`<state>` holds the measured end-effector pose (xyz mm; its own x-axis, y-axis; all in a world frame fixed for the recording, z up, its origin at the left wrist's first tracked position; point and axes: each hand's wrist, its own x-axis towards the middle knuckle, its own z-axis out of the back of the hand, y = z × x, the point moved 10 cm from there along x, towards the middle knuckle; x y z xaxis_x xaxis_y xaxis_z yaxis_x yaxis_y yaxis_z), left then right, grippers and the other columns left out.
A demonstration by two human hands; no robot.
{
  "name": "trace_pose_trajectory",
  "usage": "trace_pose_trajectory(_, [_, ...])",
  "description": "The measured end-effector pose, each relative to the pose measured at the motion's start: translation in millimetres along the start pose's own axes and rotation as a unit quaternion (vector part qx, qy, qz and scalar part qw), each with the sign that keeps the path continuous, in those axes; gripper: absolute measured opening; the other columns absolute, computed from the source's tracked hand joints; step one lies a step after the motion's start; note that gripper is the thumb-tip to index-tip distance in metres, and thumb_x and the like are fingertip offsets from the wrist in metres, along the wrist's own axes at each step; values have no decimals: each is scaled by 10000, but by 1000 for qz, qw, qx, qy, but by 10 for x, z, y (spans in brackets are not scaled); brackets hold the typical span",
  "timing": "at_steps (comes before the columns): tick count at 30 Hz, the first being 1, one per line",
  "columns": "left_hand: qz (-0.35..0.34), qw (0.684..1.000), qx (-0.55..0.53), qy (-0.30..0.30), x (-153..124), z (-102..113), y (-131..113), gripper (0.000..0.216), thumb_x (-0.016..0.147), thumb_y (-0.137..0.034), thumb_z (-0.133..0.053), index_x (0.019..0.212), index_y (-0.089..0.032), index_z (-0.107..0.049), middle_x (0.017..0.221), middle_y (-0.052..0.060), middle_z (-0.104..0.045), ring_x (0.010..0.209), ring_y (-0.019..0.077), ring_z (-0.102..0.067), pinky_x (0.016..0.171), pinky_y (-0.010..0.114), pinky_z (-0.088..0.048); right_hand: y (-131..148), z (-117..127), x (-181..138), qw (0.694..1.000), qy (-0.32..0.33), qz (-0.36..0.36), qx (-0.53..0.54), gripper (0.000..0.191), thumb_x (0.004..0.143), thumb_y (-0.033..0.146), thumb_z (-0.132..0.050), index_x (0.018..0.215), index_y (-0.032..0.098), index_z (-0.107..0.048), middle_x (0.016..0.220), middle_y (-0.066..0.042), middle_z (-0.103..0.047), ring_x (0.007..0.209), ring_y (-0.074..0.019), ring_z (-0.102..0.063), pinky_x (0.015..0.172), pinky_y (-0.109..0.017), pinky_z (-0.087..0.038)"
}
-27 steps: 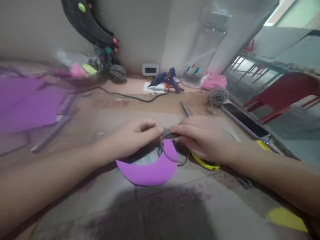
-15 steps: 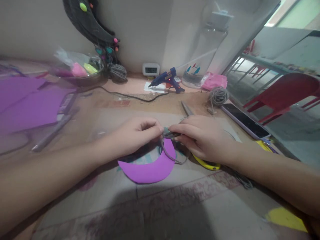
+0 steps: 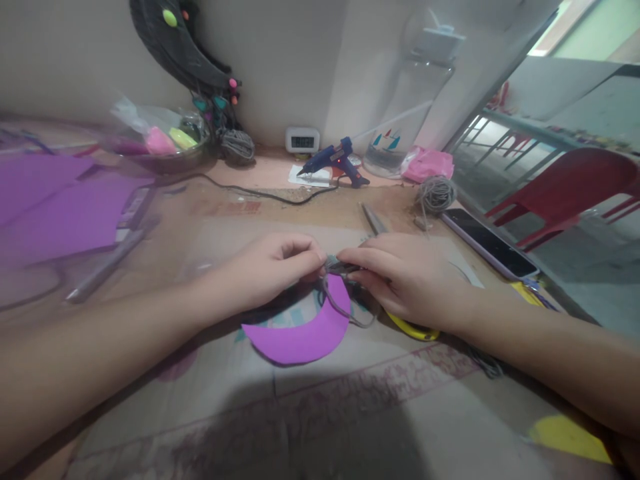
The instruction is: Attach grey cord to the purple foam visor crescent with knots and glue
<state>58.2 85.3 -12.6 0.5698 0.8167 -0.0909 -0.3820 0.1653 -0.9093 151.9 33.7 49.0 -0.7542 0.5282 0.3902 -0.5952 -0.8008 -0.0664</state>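
Note:
A purple crescent cutout (image 3: 300,342) lies in front of me, its upper tip between my two hands. Grey yarn (image 3: 336,308) is wound about that tip and hangs down in a loop over the crescent. My left hand (image 3: 280,263) pinches at the tip from the left, fingers closed on the yarn. From the right, my right hand (image 3: 405,273) closes thumb and forefinger on the yarn strands; the fingertips hide part of them. Under my right hand lie scissors with yellow handles (image 3: 413,328), blades pointing away.
At the back stand a blue glue gun (image 3: 327,160), a small digital clock (image 3: 303,140) and a clear bottle (image 3: 407,113). A yarn ball (image 3: 436,195) and a phone (image 3: 493,243) are at right. Purple sheets (image 3: 60,207) lie left, near a bowl (image 3: 155,163).
The crescent's left tip has shifted slightly to the right. Both hands keep nearly the same place and grip on the yarn.

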Motion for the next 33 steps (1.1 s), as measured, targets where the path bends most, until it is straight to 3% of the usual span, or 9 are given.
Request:
trace_pose_trajectory(13, [-17, 1000, 12, 8, 1, -15, -65, 270, 898, -341, -458, 701, -188, -561, 674, -22, -538, 645, 124, -490, 610, 251, -376, -2, -28, 13, 1000, 2, 14, 14, 235, 954, 223, -466, 1068, 129, -648, 832, -70, -694, 737, -164, -605, 644, -285, -393])
trace_pose_trajectory(26, [-30, 999, 31, 13, -10, -18, -100, 292, 904, -353, -447, 689, -183, -548, 658, -25, -527, 616, 118, -489, 587, 241, -377, 29, -1, -11, 999, -27, 35, -26, 196, 947, 237, -496, 1016, 160, -663, 747, -35, -680, 624, -133, -570, 561, -270, -335])
trace_pose_trajectory(33, [-18, 999, 31, 13, -8, -19, -74, 289, 908, -358, -440, 711, -182, -557, 668, -25, -535, 621, 117, -495, 590, 237, -381, 10, -32, 4, 1000, 5, 21, 23, 237, 945, 212, -453, 1092, 124, -616, 807, -60, -668, 721, -152, -586, 631, -273, -365])
